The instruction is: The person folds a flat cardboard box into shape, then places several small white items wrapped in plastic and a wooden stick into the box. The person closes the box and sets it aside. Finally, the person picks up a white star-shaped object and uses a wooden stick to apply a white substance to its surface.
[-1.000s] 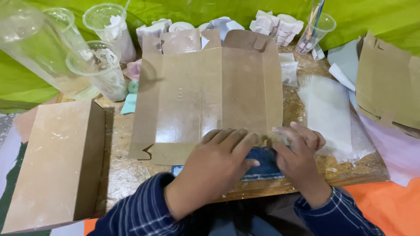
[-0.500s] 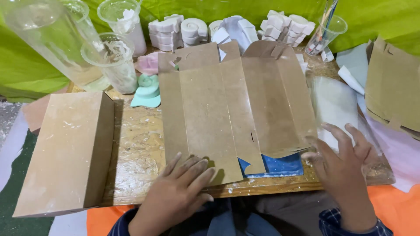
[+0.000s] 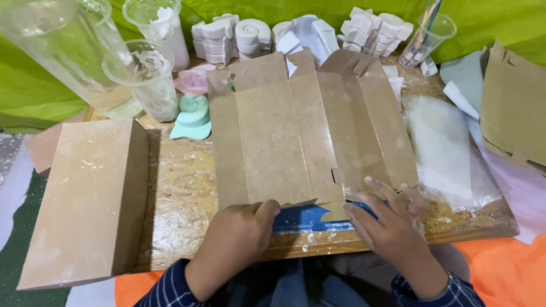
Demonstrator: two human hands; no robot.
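Observation:
A flat, unfolded brown cardboard box blank point(image 3: 301, 133) lies on a wooden board point(image 3: 182, 193), its creases running away from me. My left hand point(image 3: 239, 239) is at the blank's near edge, fingers curled under a small flap there. My right hand point(image 3: 387, 219) rests with spread fingers on the near right corner of the blank. A blue sheet point(image 3: 307, 219) shows under the near edge, between the two hands.
A folded brown box point(image 3: 85, 199) lies at the left. Clear plastic cups point(image 3: 142, 79) stand at the back left, white plaster shapes point(image 3: 318, 28) along the back, a mint green shape point(image 3: 193, 116) near the cups. Clear plastic bags point(image 3: 449, 150) and more cardboard point(image 3: 515, 111) lie at the right.
My head moved, so the view shifted. My left hand went from flat on the blank to curled at the near flap. My right hand came down onto the near right corner.

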